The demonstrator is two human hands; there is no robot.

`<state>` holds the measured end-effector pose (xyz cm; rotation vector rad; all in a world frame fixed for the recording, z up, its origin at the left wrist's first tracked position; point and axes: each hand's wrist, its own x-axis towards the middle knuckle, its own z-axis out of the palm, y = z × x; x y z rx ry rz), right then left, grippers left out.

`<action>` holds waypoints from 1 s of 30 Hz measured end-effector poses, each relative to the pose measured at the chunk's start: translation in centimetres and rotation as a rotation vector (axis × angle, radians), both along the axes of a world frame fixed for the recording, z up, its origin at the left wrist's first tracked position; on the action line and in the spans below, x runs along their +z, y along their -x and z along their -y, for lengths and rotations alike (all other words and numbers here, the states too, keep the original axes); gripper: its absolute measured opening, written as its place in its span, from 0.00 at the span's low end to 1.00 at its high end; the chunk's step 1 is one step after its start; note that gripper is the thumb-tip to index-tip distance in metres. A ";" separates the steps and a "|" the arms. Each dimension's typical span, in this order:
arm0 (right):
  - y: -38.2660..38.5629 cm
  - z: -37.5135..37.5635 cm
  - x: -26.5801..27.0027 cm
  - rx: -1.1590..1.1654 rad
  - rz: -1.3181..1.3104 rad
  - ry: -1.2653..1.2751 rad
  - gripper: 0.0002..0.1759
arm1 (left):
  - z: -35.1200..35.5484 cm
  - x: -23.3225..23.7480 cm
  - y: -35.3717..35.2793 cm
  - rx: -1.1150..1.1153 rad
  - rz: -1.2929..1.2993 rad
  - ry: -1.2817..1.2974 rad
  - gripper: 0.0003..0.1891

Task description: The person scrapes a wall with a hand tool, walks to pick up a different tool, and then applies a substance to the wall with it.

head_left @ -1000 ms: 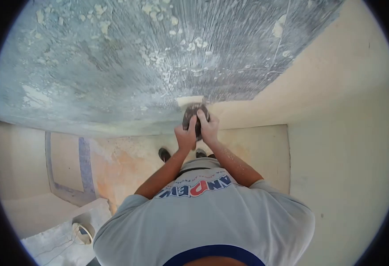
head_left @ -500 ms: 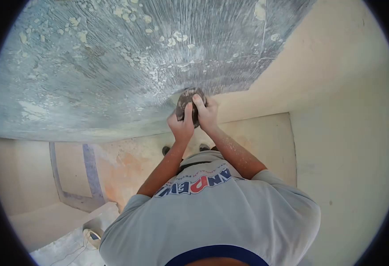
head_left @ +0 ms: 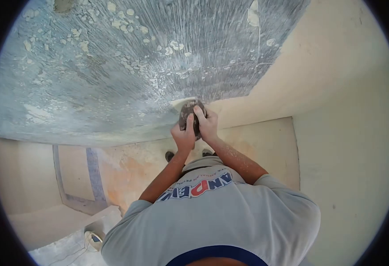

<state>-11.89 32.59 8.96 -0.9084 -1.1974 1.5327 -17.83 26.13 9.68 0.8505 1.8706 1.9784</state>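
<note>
Both my hands grip a dark brown, roughly oval block (head_left: 187, 109) dusted with pale powder. My left hand (head_left: 184, 135) is closed on its lower left side, thumb pointing up along its face. On the right side, my right hand (head_left: 208, 126) wraps round it, with the thumb laid over the front. The block is at the lower part of a grey-blue, streaked wall (head_left: 110, 75) and seems to touch it; the contact side is hidden. Just above the block shows a smooth pale patch (head_left: 183, 102). White dust speckles my right forearm.
Cream wall surface (head_left: 332, 48) borders the grey area on the right. Below lies a dusty floor (head_left: 130, 166) with orange stains, my shoes (head_left: 169, 156) on it. At lower left, a pale round object with a cord (head_left: 93, 239) rests on a whitish ledge (head_left: 61, 248).
My hands and the block have moved slightly down, towards my body. More of the pale patch above the block shows. The camera view has shifted a little.
</note>
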 end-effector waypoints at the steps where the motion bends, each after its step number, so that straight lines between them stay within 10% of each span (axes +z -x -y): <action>1: 0.1 -0.7 0.6 0.021 0.021 -0.027 0.15 | -0.2 1.6 0.5 -0.020 -0.008 -0.002 0.12; 30: -1.6 1.1 -3.0 -0.083 0.323 0.032 0.22 | 0.7 -3.1 -0.2 -0.065 0.301 0.084 0.15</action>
